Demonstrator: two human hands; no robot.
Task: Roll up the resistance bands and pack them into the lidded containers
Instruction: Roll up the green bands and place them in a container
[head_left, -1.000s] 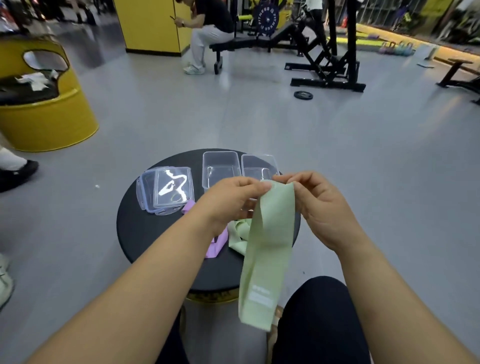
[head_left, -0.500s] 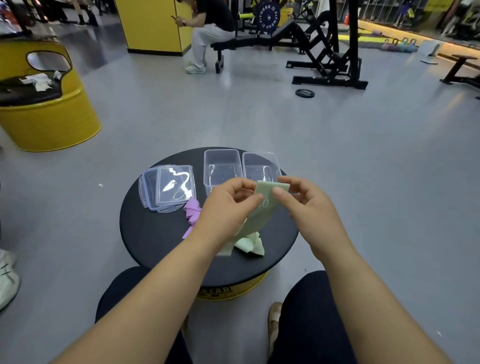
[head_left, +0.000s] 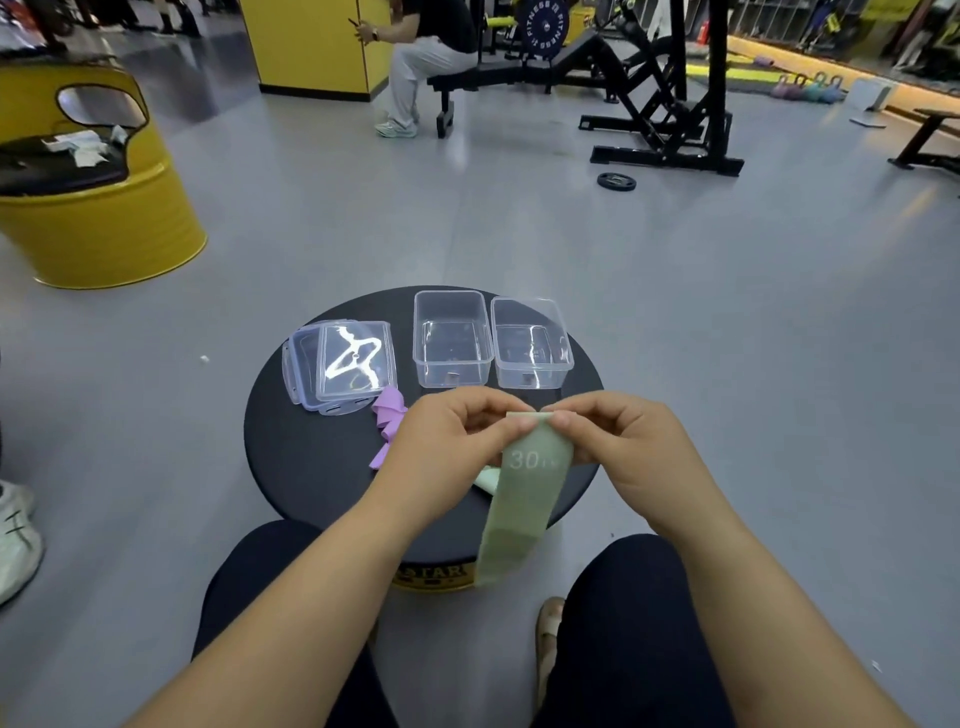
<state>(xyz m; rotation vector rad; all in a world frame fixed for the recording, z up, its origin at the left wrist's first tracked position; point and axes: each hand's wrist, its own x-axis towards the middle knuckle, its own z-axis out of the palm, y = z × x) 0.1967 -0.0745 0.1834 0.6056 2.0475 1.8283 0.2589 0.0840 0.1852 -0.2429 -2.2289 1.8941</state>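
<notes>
Stacked clear plastic lids (head_left: 355, 364) and a crumpled purple resistance band (head_left: 387, 423) lie at the left of the round black surface (head_left: 301, 457). The left hand (head_left: 447, 457) pinches the top edge of a flat pale-green resistance band (head_left: 524, 499), which hangs over the surface's near rim. The right hand (head_left: 618, 447) pinches that edge too, fingers curled.

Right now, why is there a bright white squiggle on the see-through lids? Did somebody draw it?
Head view: the squiggle on the stacked clear lids looks like glare, probably a light reflected in shiny plastic, not a drawing. Head view: the green resistance band and its "30" print are sharp. Head view: the wide lens makes the yellow barrel seat lean near the edge.
</notes>
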